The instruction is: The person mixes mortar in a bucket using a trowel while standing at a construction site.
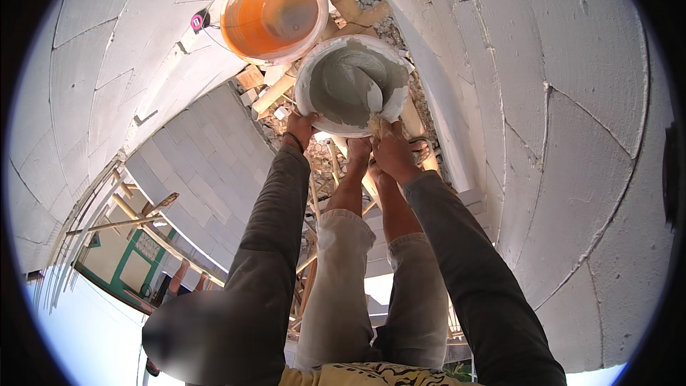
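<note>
A round, pale-rimmed bucket [308, 104] of wet grey mortar [332, 89] stands in front of me, between the block walls. My left hand [301, 130] grips the near left part of its rim, fingers closed over the edge. At the near right, my right hand [393, 149] is closed around the handle of a mortar-coated trowel [374, 98]. The trowel's blade dips into the mortar, and its lower part is hidden there. Swirl marks show in the mortar around the blade.
Beyond the mortar stands an orange bucket [239, 21] with a crusted rim. A pink-and-black tape measure [198, 22] is to its left. Pale block walls rise on the left [136, 21] and right [529, 100]. Bamboo poles [274, 94] and rubble lie around my feet. Another person is at lower left.
</note>
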`<state>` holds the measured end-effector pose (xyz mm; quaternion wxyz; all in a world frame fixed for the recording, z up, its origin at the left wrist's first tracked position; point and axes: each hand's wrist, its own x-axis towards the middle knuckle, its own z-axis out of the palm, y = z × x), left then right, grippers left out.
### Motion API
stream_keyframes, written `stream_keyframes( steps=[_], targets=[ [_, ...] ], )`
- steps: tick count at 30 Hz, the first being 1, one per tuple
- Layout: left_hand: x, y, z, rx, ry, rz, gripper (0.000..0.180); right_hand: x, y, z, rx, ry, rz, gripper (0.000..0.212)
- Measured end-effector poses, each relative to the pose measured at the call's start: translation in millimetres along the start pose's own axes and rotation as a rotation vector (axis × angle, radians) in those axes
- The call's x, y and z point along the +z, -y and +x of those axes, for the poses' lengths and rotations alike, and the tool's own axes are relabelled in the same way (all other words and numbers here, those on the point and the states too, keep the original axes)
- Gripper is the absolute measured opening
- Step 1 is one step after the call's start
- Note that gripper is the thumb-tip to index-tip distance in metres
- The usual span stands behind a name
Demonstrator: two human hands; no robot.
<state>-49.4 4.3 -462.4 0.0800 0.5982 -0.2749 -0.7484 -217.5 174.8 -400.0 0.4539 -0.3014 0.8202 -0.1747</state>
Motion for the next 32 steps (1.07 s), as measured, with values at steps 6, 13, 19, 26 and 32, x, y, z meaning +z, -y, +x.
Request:
stream_keyframes(
  steps=[6, 13, 19, 26, 32],
  targets=[
    [-14, 5, 24, 0.032, -0.302, 0.284, 0.045, 11, 6, 12, 0.113, 0.069, 0.022, 0.054],
    [-5, -16, -4, -0.040, -0.545, 0.600, 0.084, -39, 15, -26, 0.044, 0.134, -0.063, 0.054],
    [-20, -3, -117, 0.029, -0.524, 0.941, 0.075, -76, -20, -166, 0.175, -0.039, 0.055, 0.046],
    [-36, 28, -332, 0.044, 0.552, 1.763, 0.050, -168, -45, -345, 0.349, -0.025, -0.118, 0.037],
    [33, -28, -380, -0.261, 0.695, 0.984, 0.047, -176, -72, -449, 0.456, -0.007, 0.084, 0.038]
  ],
)
